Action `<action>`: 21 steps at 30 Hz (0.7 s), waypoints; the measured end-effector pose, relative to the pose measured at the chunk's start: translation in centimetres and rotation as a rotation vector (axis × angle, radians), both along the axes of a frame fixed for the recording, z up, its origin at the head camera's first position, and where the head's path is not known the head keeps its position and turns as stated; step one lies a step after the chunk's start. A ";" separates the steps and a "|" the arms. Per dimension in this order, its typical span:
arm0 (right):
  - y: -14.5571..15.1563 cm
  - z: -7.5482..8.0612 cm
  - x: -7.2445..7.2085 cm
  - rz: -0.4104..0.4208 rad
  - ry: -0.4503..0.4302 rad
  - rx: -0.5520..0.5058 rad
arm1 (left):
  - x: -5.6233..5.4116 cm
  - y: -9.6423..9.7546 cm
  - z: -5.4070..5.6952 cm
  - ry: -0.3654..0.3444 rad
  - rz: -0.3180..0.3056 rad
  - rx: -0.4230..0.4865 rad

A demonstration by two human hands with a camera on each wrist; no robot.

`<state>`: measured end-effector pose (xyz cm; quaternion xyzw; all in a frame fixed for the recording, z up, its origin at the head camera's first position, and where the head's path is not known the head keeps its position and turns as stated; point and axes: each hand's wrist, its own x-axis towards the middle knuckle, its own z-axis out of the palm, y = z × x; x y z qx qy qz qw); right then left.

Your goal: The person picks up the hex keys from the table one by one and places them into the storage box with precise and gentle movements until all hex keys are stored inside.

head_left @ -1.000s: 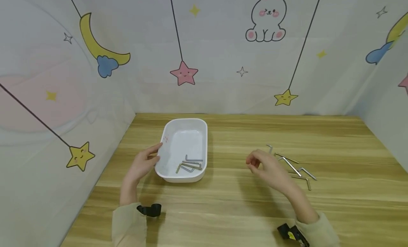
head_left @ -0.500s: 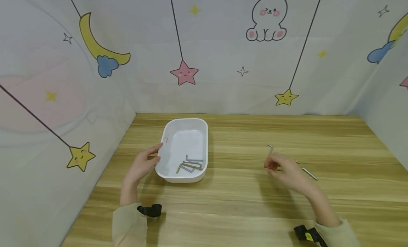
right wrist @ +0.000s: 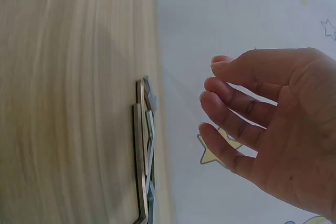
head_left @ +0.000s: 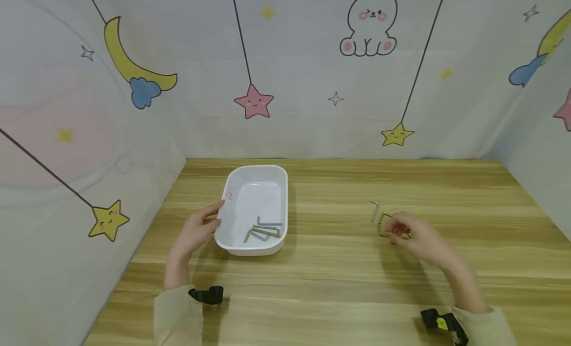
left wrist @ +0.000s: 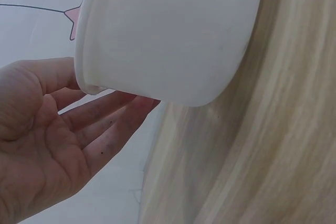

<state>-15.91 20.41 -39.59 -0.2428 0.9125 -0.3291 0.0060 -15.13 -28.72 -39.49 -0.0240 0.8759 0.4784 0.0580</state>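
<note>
My left hand (head_left: 194,234) touches the left side of a white plastic tray (head_left: 256,200). In the left wrist view its fingers (left wrist: 107,124) lie loosely along the tray's rim and underside. Several L-shaped hex keys (head_left: 263,233), silver and brass-coloured, lie in the near end of the tray. My right hand (head_left: 415,237) is over more hex keys on the table and hides most of them in the head view. Its fingers are loosely bent with nothing between them in the right wrist view, apart from the pile of hex keys (right wrist: 138,150).
A silver hex key (head_left: 375,211) lies just beyond the pile. The wooden table (head_left: 330,286) meets a white cloth backdrop (head_left: 308,128) printed with cartoon figures at the back and on both sides. Black cameras are strapped at both wrists.
My right hand has moved to the right, over the loose hex keys, so the silver one at the back shows more fully. The left hand stays at the tray.
</note>
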 end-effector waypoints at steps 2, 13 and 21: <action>0.4 -0.2 -0.1 0.009 -0.011 0.030 | 0.0 0.0 0.0 -0.002 -0.001 0.004; 1.5 -1.1 -0.5 0.050 -0.022 0.091 | 0.1 0.1 0.2 -0.016 -0.004 0.011; 1.9 -2.1 -1.1 0.058 -0.041 0.115 | 0.1 0.1 0.1 -0.016 0.000 0.015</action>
